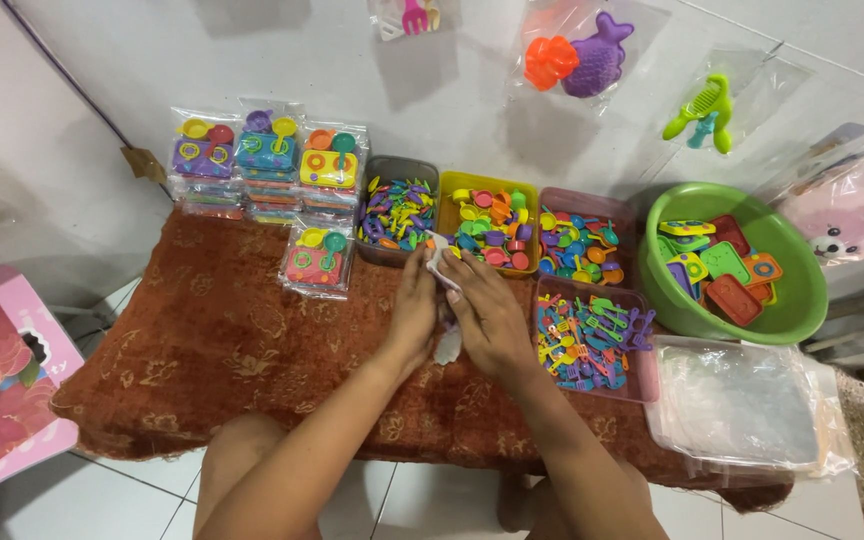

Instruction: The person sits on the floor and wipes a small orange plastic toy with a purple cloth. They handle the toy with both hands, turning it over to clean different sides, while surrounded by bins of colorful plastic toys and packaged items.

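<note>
Left hand (pixel 414 305) and right hand (pixel 487 315) pressed together, fingers pinching a clear plastic bag (pixel 442 262), above rust-brown patterned tabletop (pixel 222 340), beside trays of bright plastic toy pieces (pixel 492 225).

Four rectangular trays of small toy pieces are seen: grey (pixel 397 170), yellow (pixel 452 185), and two pink (pixel 552 197) (pixel 642 365). One green bowl (pixel 802 290) is seen. Four piles of packed toy sets (pixel 204 165) (pixel 266 160) (pixel 329 170) (pixel 317 260) are counted, and one stack of bags (pixel 747 405).
</note>
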